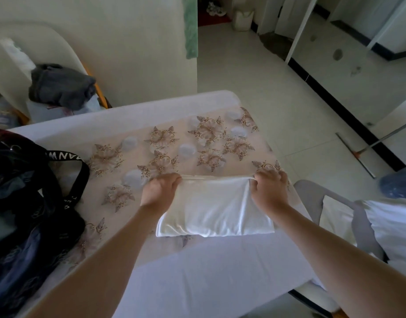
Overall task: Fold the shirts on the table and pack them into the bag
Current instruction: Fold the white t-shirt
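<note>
Shirt (214, 207) first: the white one's lying flat on the table (197, 267), already folded down to a chunky rectangle, a bit toward 4 o'clock from the table's middle, half on the flowery cloth (160, 138). Its long axis runs 9 to 3, straight across in front of you.

You've got both hands on its 12 o'clock edge. Your left hand (162, 188) is at the 11 o'clock corner and your right hand (269, 187) at the 1 o'clock corner. Both have their fingers curled in and pinching the fabric, so the whole shirt sits on your side of your knuckles, toward 6.

My guess is this is either one last fold or the lift-off. For a fold, that far edge has to come straight back toward 6, both corners together, or it'll skew.

The black bag (32, 203) is off at 9 o'clock, apart from the shirt, and your left hand is the nearer one. Its strap hangs over the mouth, so it might snag.

There's a grey garment (60, 86) on a chair at 10 and white clothes (392, 226) on another at 3.
</note>
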### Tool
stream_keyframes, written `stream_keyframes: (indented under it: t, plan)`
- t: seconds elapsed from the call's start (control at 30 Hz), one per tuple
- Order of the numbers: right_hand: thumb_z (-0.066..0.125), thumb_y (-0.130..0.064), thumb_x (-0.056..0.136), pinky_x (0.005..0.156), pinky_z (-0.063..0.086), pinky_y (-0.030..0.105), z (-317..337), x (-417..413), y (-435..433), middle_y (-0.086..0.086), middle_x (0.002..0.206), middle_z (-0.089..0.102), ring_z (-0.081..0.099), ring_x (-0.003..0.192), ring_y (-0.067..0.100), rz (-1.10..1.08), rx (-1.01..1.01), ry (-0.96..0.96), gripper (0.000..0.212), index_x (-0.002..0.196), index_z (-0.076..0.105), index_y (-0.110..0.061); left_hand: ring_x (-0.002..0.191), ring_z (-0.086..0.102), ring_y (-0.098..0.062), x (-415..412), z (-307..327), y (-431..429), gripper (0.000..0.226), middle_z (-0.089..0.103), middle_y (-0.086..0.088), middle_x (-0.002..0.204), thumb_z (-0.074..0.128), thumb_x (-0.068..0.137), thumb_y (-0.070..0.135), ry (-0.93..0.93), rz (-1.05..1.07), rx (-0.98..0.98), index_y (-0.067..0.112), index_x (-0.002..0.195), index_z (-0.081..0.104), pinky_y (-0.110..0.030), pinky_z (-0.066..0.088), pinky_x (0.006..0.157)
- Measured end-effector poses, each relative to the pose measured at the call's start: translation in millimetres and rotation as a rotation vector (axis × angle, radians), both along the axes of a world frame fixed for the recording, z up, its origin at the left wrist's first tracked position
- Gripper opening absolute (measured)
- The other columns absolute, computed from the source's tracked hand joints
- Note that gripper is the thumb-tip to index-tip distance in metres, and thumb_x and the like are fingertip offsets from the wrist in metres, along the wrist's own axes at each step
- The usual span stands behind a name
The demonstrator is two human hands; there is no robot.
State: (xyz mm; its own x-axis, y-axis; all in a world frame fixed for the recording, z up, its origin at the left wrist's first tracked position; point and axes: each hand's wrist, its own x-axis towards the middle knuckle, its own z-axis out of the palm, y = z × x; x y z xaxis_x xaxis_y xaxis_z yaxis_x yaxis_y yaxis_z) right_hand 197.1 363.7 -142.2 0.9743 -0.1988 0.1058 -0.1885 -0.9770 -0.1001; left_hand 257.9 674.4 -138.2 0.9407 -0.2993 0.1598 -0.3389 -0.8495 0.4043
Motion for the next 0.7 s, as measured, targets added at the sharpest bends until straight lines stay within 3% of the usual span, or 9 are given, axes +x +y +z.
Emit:
stream_keyframes:
  t: [0.1,0.17,0.27,0.37,0.4,0.47,0.57,0.63,0.7]
  plan:
    - [0.035,-0.032,0.095,0.108,0.024,0.051,4.6,18.0,12.3,0.010,0.117,0.059,0.048,0.116,0.033,-0.145,-0.111,0.277,0.038,0.109,0.065,-0.014,0.076,0.063,-0.027,21.2,4.2,-18.0,0.021,0.070,-0.003,0.081,0.052,0.100,0.025,0.049,0.078,0.164,0.018,0.094,0.071,-0.034,0.049,0.071]
    - [0.049,-0.028,0.091,0.108,0.026,0.051,2.5,25.3,21.9,0.014,0.125,0.053,0.044,0.119,0.035,-0.190,-0.101,0.282,0.033,0.119,0.058,-0.013,0.093,0.060,-0.030,27.6,0.4,-25.1,0.015,0.067,-0.005,0.094,0.057,0.094,0.014,0.012,0.109,0.270,0.019,0.099,0.071,-0.040,0.046,0.086]
    - [0.060,-0.009,0.074,0.098,0.037,0.051,-3.2,22.5,36.9,0.016,0.133,0.049,0.046,0.115,0.037,-0.060,-0.064,0.017,0.045,0.119,0.055,-0.013,0.098,0.057,-0.029,13.2,-6.4,-39.2,0.034,0.063,-0.005,0.105,0.061,0.082,-0.007,-0.198,0.140,0.139,0.016,0.107,0.068,-0.043,0.046,0.084]
    - [0.057,-0.004,0.079,0.090,0.042,0.046,-11.0,5.8,56.7,0.013,0.135,0.053,0.052,0.111,0.034,0.355,-0.032,-0.247,0.038,0.116,0.062,-0.015,0.107,0.059,-0.025,-15.3,-18.7,-48.2,0.024,0.066,-0.001,0.115,0.057,0.088,0.006,-0.327,-0.256,0.003,0.019,0.104,0.070,-0.041,0.046,0.086]
    - [0.057,-0.008,0.084,0.089,0.044,0.045,-15.2,1.0,60.1,0.011,0.135,0.054,0.055,0.110,0.033,0.467,-0.015,-0.228,0.033,0.115,0.063,-0.016,0.116,0.058,-0.025,-21.0,-28.4,-43.3,0.023,0.065,0.000,0.125,0.054,0.093,0.019,-0.295,-0.368,0.052,0.022,0.110,0.070,-0.043,0.046,0.093]
    - [0.049,-0.023,0.096,0.097,0.044,0.046,-28.9,-4.0,54.5,0.008,0.141,0.052,0.053,0.120,0.032,0.527,0.029,-0.060,0.032,0.125,0.060,-0.019,0.137,0.043,-0.025,-23.8,-45.9,-22.2,0.043,0.049,0.000,0.148,0.041,0.098,0.042,-0.142,-0.414,0.247,0.027,0.135,0.058,-0.047,0.034,0.110]
    - [0.024,-0.048,0.103,0.121,0.022,0.045,-43.0,-3.0,25.7,0.007,0.164,0.022,0.020,0.151,0.026,0.442,-0.028,0.176,0.055,0.154,0.032,-0.028,0.149,0.020,-0.025,-14.4,-60.3,10.3,0.060,0.027,-0.004,0.161,0.027,0.098,0.054,-0.005,-0.329,0.370,0.029,0.152,0.033,-0.045,0.012,0.119]
    - [0.020,-0.051,0.103,0.124,0.014,0.043,-44.1,-0.6,10.4,0.007,0.166,0.010,0.007,0.154,0.023,0.457,-0.037,0.240,0.059,0.158,0.017,-0.030,0.148,0.023,-0.029,-15.3,-50.9,18.7,0.059,0.030,-0.007,0.159,0.032,0.097,0.052,0.007,-0.270,0.348,0.024,0.149,0.039,-0.050,0.016,0.119]
    - [0.026,-0.049,0.103,0.123,0.017,0.044,-38.4,-1.7,10.9,0.012,0.165,0.014,0.012,0.153,0.026,0.474,-0.048,0.239,0.061,0.158,0.020,-0.025,0.143,0.034,-0.032,-30.0,-40.3,22.9,0.054,0.039,-0.009,0.154,0.045,0.097,0.047,-0.059,-0.260,0.221,0.018,0.141,0.052,-0.053,0.029,0.114]
